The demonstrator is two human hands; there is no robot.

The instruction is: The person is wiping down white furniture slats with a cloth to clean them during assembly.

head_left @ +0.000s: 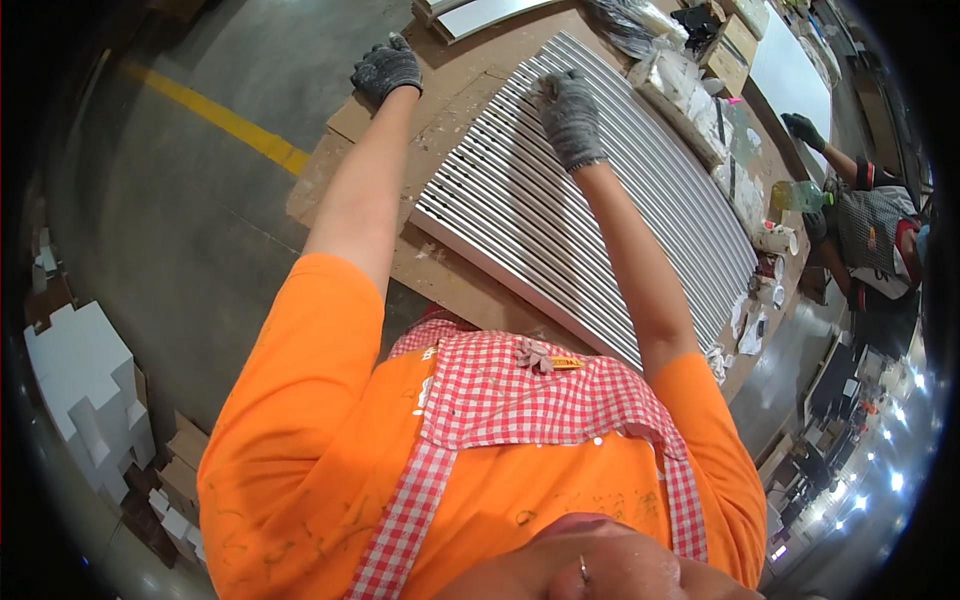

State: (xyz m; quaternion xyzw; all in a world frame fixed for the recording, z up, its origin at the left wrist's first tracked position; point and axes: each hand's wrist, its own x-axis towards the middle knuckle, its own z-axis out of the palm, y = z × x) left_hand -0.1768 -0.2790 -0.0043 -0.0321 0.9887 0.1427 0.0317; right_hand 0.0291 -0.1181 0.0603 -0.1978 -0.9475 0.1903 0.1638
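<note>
A row of long, narrow silvery-white strips (640, 190) lies side by side on the cardboard-covered table (450, 265) before me. Small dark spots run along the strips near their left ends. My right hand (568, 115), in a grey work glove, is over the far left part of the row with its fingers curled; what they hold, if anything, is hidden. Further left, over the table's edge, my left hand (388, 68) wears a dark grey glove and is closed, its grip hidden too.
Plastic-wrapped packs (685, 105), a wooden box (730, 50) and a greenish bottle (797, 196) line the table's right side. A co-worker's gloved hand (803, 130) is at a white panel (790, 75). White boards (80, 370) stand on the floor at left, past a yellow line (220, 118).
</note>
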